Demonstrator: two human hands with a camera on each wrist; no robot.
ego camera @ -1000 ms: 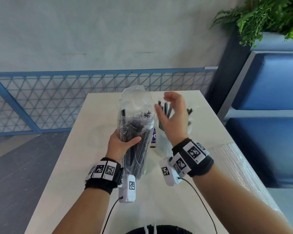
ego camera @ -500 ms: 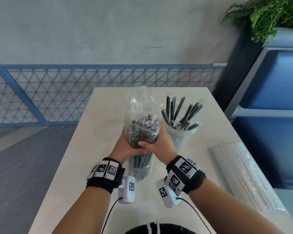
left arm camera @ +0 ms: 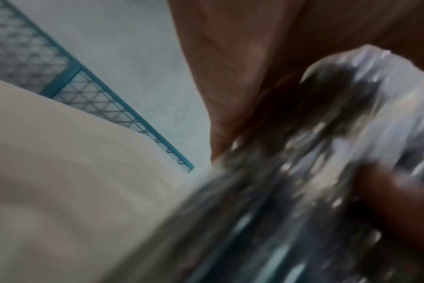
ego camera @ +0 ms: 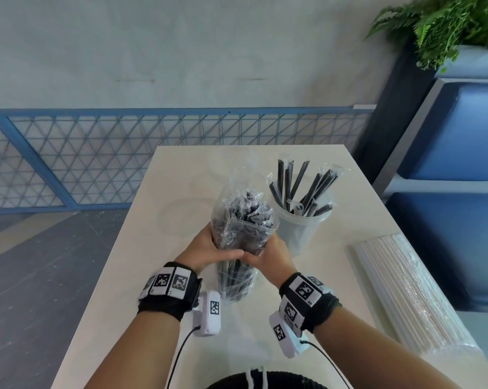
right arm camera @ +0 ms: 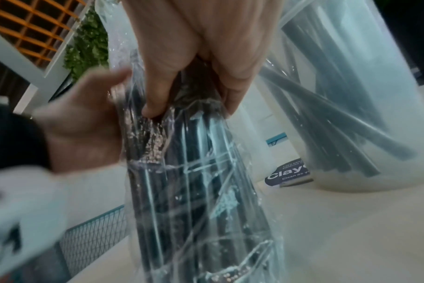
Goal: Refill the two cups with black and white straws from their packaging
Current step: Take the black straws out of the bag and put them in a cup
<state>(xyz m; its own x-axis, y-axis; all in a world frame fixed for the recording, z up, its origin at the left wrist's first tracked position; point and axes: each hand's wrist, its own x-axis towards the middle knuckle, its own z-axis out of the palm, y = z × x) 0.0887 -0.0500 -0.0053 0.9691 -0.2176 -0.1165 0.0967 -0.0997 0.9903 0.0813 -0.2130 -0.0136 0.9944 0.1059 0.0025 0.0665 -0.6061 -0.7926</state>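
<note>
A clear plastic bag of black straws (ego camera: 241, 234) stands upright on the white table (ego camera: 141, 276), its mouth open at the top. My left hand (ego camera: 209, 248) grips its middle from the left and my right hand (ego camera: 268, 255) grips it from the right, thumbs meeting in front. In the right wrist view my right hand (right arm camera: 194, 63) has fingers curled round the bag (right arm camera: 201, 191). The left wrist view is blurred, with the bag (left arm camera: 315, 191) close by. Just right of the bag stands a clear cup (ego camera: 301, 228) holding several wrapped black straws (ego camera: 310, 189). A wrapped pack of white straws (ego camera: 405, 293) lies at the table's right edge.
A second clear cup (ego camera: 181, 217), faint and see-through, stands left of the bag. A small dark label (right arm camera: 288, 174) lies on the table by the cup. A blue mesh railing (ego camera: 125, 158) runs beyond the table's far edge; blue seating and a plant (ego camera: 447, 21) are at the right.
My right hand came off the straws in the cup and now grips the bag beside my left hand. The bag sits lower, and the cup's straws are uncovered.
</note>
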